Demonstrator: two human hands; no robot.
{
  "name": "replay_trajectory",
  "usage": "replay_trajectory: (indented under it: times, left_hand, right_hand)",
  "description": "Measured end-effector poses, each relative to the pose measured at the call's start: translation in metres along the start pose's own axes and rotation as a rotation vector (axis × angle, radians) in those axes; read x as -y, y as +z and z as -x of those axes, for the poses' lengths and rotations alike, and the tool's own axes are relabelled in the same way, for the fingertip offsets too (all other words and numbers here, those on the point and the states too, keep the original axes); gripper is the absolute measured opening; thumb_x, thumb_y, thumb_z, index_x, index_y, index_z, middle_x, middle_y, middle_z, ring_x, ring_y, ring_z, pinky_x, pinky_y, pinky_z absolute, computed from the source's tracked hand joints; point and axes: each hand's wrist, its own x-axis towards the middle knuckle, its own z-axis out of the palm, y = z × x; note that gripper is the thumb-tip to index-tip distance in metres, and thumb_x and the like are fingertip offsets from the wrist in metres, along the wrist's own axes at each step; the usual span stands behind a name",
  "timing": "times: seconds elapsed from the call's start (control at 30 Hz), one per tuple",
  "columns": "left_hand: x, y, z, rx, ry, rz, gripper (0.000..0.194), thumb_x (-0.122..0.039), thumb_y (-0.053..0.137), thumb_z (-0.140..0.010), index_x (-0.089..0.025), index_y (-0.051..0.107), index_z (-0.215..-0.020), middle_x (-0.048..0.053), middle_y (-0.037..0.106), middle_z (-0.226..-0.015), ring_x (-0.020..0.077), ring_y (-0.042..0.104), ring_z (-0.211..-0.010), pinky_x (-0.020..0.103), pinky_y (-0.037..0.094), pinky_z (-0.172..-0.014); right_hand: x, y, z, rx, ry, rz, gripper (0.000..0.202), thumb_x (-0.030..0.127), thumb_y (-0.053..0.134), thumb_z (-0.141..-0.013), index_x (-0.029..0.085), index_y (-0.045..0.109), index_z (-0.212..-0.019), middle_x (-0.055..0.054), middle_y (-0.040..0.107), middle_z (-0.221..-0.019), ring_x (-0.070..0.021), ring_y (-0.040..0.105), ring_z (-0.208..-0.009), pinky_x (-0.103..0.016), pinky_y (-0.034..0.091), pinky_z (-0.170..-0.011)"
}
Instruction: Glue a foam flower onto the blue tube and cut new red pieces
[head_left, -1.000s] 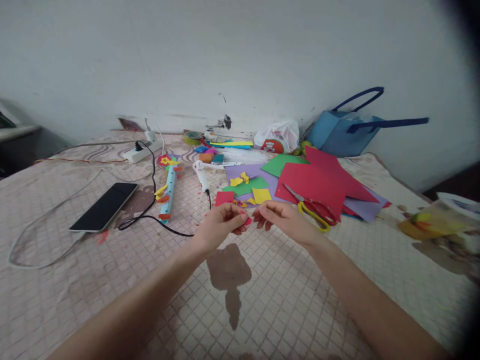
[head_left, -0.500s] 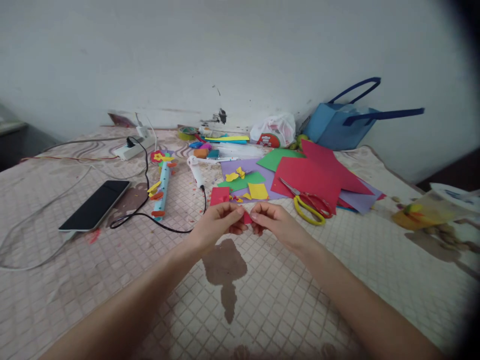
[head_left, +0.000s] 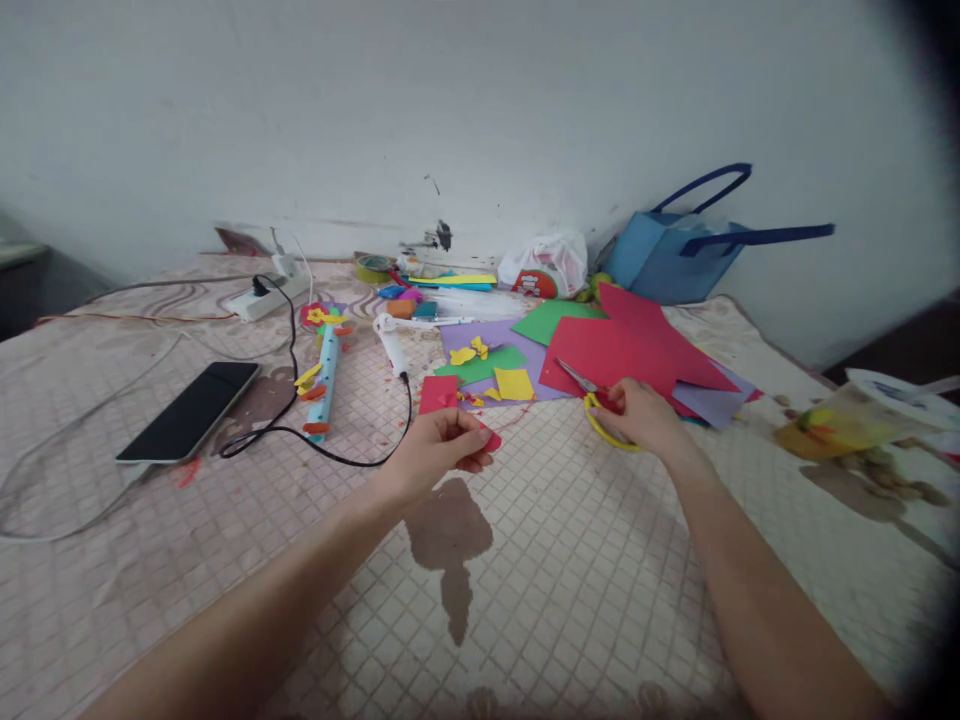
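Note:
My left hand [head_left: 448, 440] is closed in a pinch on a small piece of red paper [head_left: 491, 440], whose rounded end pokes out past the fingertips. To the right, my right hand [head_left: 646, 415] has its fingers closed at the handles of a pair of scissors [head_left: 600, 420], one yellow and partly covering the other, red one. The scissors still lie with their blades on a big red sheet [head_left: 615, 350]. A red paper square [head_left: 439, 392] and a yellow paper square [head_left: 514, 384] lie just beyond my left hand.
A white glue gun [head_left: 391, 345] trails a black cord towards a power strip [head_left: 268, 297]. Left of it lie a light blue decorated strip [head_left: 324, 380] and a phone [head_left: 191, 412]. A blue bag [head_left: 671, 255] stands at the back right, a plastic cup [head_left: 840, 425] at far right.
My right hand has let go of the small red paper and moved right to the scissors. My left hand keeps the paper in nearly the same place.

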Motion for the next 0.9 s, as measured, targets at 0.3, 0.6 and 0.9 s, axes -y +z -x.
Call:
replay_trajectory:
  times: [0.3, 0.6, 0.9]
  left_hand:
    - [0.004, -0.006, -0.004, 0.027, -0.024, 0.102, 0.027, -0.029, 0.074, -0.066, -0.013, 0.054, -0.072, 0.002, 0.064, -0.069, 0.0090, 0.059, -0.058, 0.022, 0.046, -0.056]
    - [0.004, -0.006, -0.003, 0.036, 0.024, 0.046, 0.027, -0.031, 0.073, -0.066, -0.013, 0.054, -0.073, 0.002, 0.063, -0.070, 0.0090, 0.059, -0.061, 0.022, 0.046, -0.059]
    - [0.005, -0.006, -0.006, 0.027, 0.032, 0.062, 0.026, -0.031, 0.072, -0.068, -0.013, 0.054, -0.071, 0.002, 0.064, -0.069, 0.0091, 0.059, -0.061, 0.022, 0.046, -0.058]
  right_hand:
    - [-0.027, 0.012, -0.009, 0.043, 0.094, 0.040, 0.044, 0.057, 0.063, -0.062, 0.019, 0.048, -0.079, -0.010, 0.063, -0.081, -0.0245, 0.061, -0.075, -0.030, 0.041, -0.059]
    - [-0.027, 0.010, -0.006, 0.114, 0.114, 0.014, 0.046, 0.064, 0.057, -0.063, 0.020, 0.051, -0.075, -0.009, 0.065, -0.075, -0.0244, 0.062, -0.068, -0.029, 0.039, -0.053]
    - [-0.025, 0.005, -0.007, 0.135, 0.107, -0.002, 0.040, 0.060, 0.056, -0.067, 0.020, 0.054, -0.066, -0.008, 0.065, -0.068, -0.0229, 0.062, -0.064, -0.029, 0.036, -0.050]
